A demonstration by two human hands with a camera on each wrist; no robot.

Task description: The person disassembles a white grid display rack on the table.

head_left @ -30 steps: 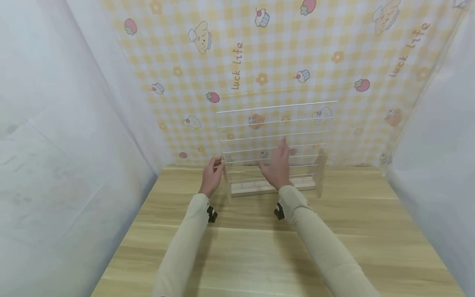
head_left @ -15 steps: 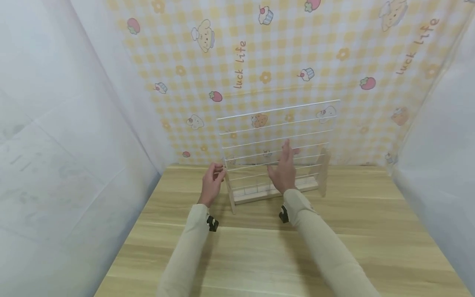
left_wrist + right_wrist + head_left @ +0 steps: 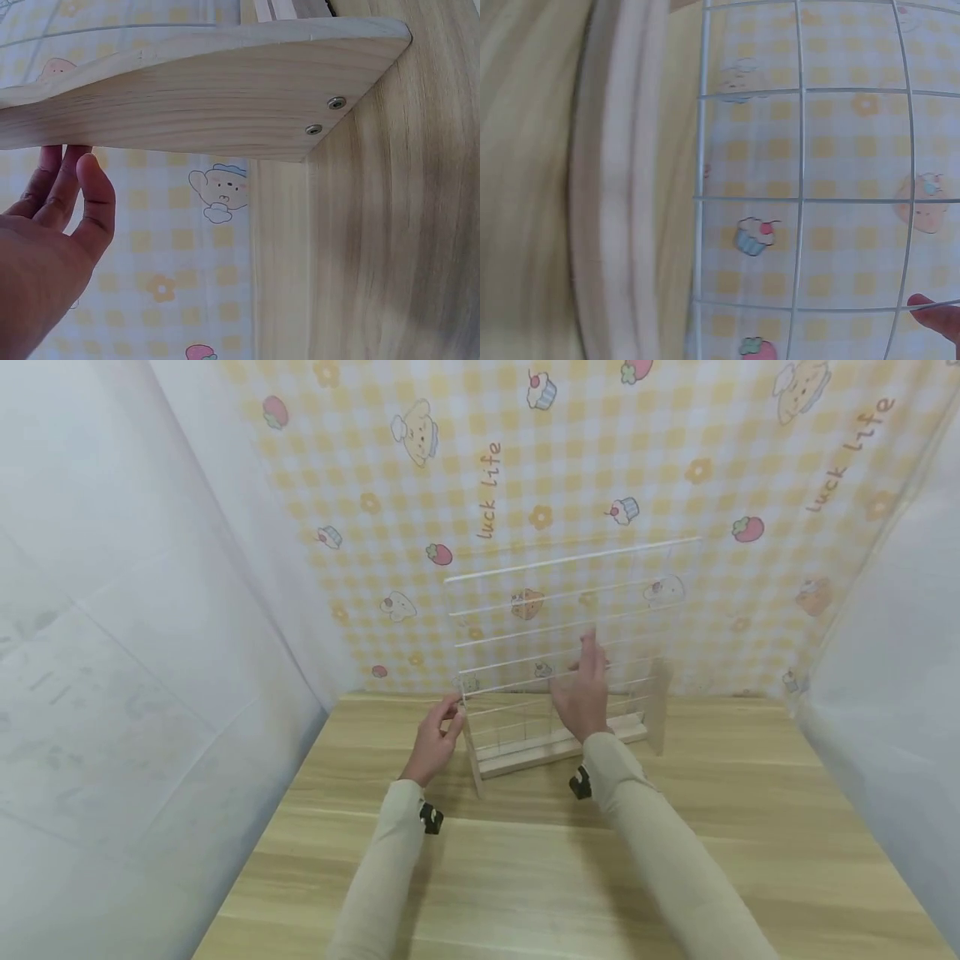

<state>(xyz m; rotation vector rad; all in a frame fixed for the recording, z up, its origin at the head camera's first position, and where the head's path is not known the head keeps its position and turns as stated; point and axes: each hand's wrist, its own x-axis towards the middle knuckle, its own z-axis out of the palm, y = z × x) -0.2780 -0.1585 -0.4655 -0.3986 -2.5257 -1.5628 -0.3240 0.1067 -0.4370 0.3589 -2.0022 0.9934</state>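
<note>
A rack with a white wire grid [image 3: 570,560] stands upright in pale wooden end panels at the back of the table. Its left panel [image 3: 472,752] appears in the left wrist view with two round metal fasteners [image 3: 337,103]. My left hand [image 3: 433,743] touches that panel's edge with bent fingertips, partly hidden behind the wood; the thumb lies just off the edge. My right hand [image 3: 583,697] is at the grid, fingers mostly extended upward. The right wrist view shows just a thumb tip [image 3: 924,306] at a grid wire.
The wood-grain table [image 3: 480,877] runs toward me from the rack. Behind hangs a yellow-checked cloth [image 3: 360,468] with cartoon prints. White sheets [image 3: 105,652] enclose the left and right sides. A wooden right panel [image 3: 658,710] and bottom bar [image 3: 525,762] complete the rack.
The rack's left end has swung toward me, so it stands at more of an angle. The grid's top wire now sits higher in view. Both hands have shifted slightly right.
</note>
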